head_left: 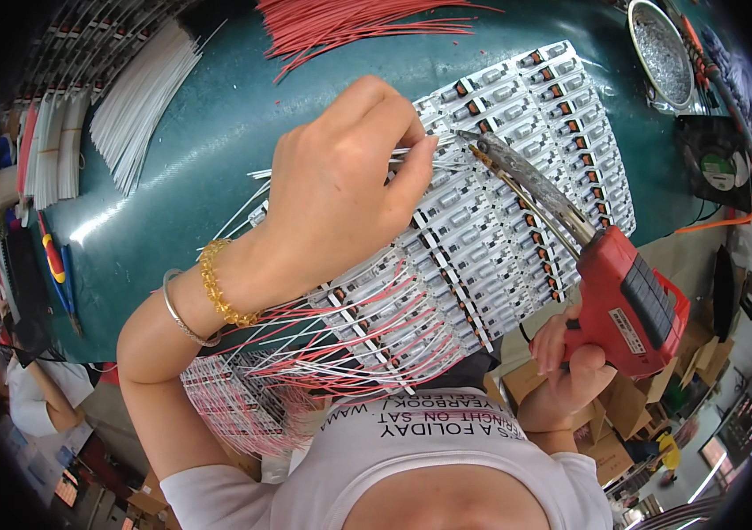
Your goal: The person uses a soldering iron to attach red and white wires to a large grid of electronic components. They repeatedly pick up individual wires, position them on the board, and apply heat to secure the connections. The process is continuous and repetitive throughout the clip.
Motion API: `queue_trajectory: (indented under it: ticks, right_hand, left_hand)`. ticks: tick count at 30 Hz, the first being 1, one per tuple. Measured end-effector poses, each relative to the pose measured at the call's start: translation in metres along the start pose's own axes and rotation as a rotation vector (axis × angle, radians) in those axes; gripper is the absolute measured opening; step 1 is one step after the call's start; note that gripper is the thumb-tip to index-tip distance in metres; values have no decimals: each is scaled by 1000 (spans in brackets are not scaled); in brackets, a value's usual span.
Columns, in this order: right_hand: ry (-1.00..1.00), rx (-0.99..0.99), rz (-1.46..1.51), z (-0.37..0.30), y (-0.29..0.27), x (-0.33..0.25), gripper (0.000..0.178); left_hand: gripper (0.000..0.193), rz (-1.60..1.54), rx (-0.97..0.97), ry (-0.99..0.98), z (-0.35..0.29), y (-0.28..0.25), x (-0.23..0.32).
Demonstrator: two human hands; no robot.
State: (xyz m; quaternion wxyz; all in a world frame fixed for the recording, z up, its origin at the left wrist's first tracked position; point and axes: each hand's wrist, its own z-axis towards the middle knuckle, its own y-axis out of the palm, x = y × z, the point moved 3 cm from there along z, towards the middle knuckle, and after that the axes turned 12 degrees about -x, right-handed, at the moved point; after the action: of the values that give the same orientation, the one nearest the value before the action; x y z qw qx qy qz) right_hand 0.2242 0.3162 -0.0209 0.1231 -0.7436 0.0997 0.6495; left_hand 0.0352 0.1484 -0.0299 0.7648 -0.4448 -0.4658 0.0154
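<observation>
My left hand (336, 177) is closed in a pinch over the panel, with several thin white wires (259, 175) running through it. Their ends come out past the fingertips, close to the tip of a red soldering gun (627, 309). My right hand (570, 362) is wrapped round the gun's grip, and its long metal tip slants up and left over the boards. Beneath both lies a panel of small white circuit boards (517, 221) in rows. Red and white wires (367, 340) trail from its near rows. Whether the tip touches a board I cannot tell.
Red wires (340, 26) lie at the back of the green table (226, 97), white wires (142, 106) at the left. Pliers (56, 265) rest near the left edge. A metal bowl (661, 53) and a black fan (716, 168) stand right. Another person (45, 393) is at lower left.
</observation>
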Motion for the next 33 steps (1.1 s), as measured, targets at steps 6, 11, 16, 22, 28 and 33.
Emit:
queue_trajectory:
  ticks: [6,11,16,22,28,33]
  right_hand:
    - [-35,6,-34,0,0,-4,73]
    - [-28,14,17,-1,0,-5,77]
    - [-23,-15,42,-3,-3,-3,79]
    - [8,14,63,-10,-10,-2,83]
    - [-3,-18,26,-10,-12,0,77]
    - [9,-19,-14,-12,-8,2,73]
  left_hand:
    - [10,37,21,4,-1,2,1]
    - [10,43,10,8,-1,2,1]
    - [7,37,27,-18,-1,-4,7]
    - [6,-23,4,77,-5,6,9]
    - [7,6,-13,45,-3,9,12]
    - [8,49,2,51,-3,10,14]
